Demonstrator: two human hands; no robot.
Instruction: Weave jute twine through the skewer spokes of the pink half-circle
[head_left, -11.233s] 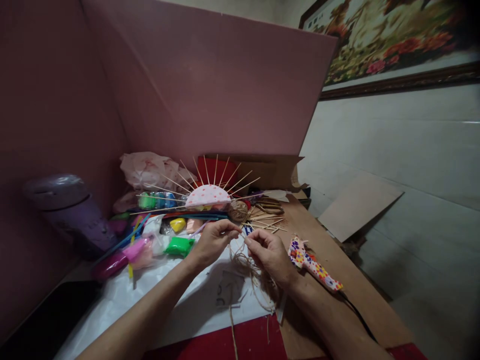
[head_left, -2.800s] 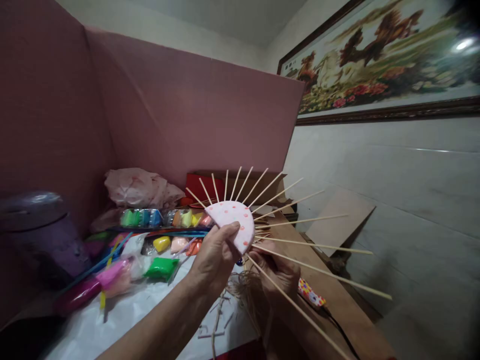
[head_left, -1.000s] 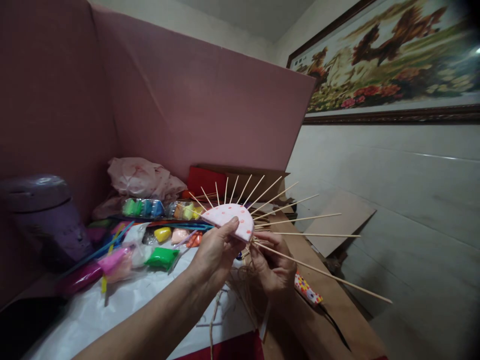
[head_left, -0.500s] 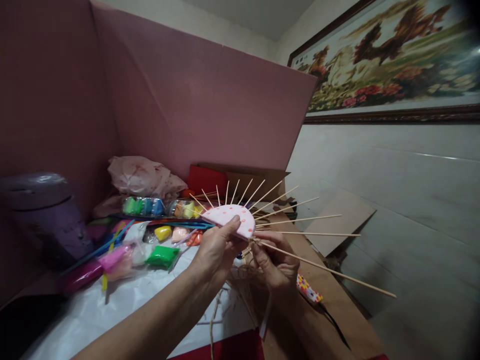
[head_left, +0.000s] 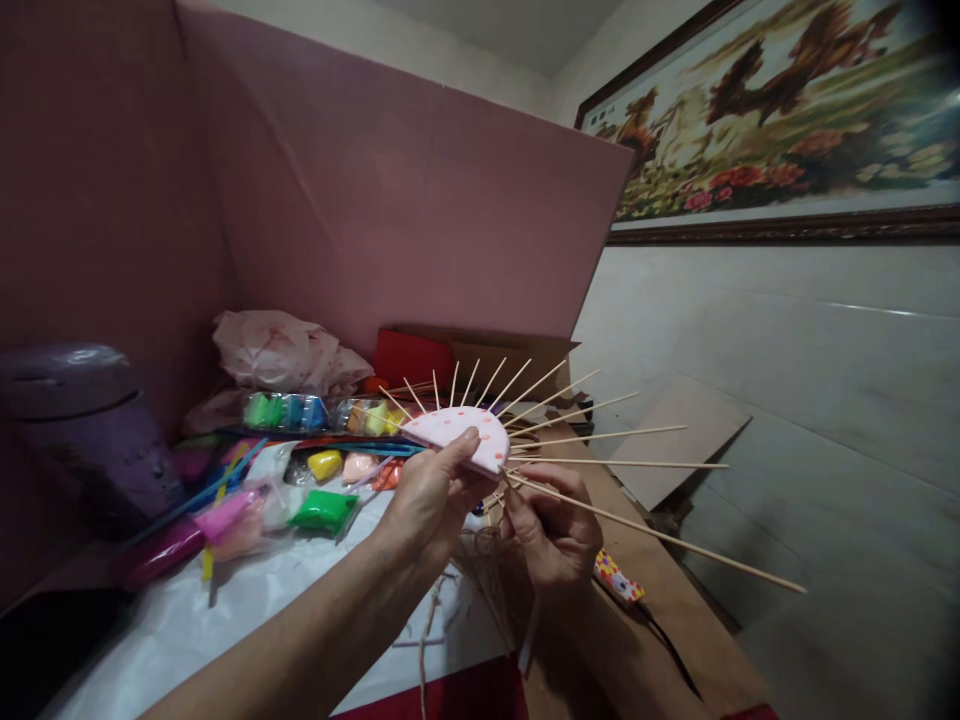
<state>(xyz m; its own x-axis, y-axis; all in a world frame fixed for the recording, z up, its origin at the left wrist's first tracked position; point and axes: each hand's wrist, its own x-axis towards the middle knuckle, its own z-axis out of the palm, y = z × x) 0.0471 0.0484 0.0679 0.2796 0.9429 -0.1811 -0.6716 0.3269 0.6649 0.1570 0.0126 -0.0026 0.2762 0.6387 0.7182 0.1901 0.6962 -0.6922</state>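
Note:
A pale pink half-round piece (head_left: 457, 428) with red dots has thin wooden sticks (head_left: 637, 463) fanning out from its curved edge. My left hand (head_left: 431, 500) grips it from below, thumb on its face. My right hand (head_left: 551, 525) is closed just right of its lower corner, fingers pinched on a brown twisted cord by the lowest stick (head_left: 675, 540). Much of the cord is hidden by the fingers. More cord (head_left: 425, 640) hangs below my hands.
Bagged coloured clay, including a green pack (head_left: 325, 512), lies left on white plastic. A lidded purple container (head_left: 90, 440) stands far left. A flower-patterned item (head_left: 618, 578) lies right on brown board. Pink panels (head_left: 405, 200) rise behind.
My right hand's fingers have shifted slightly at the corner of the pink piece. The long lower sticks have moved a little to the right. My left hand keeps its hold.

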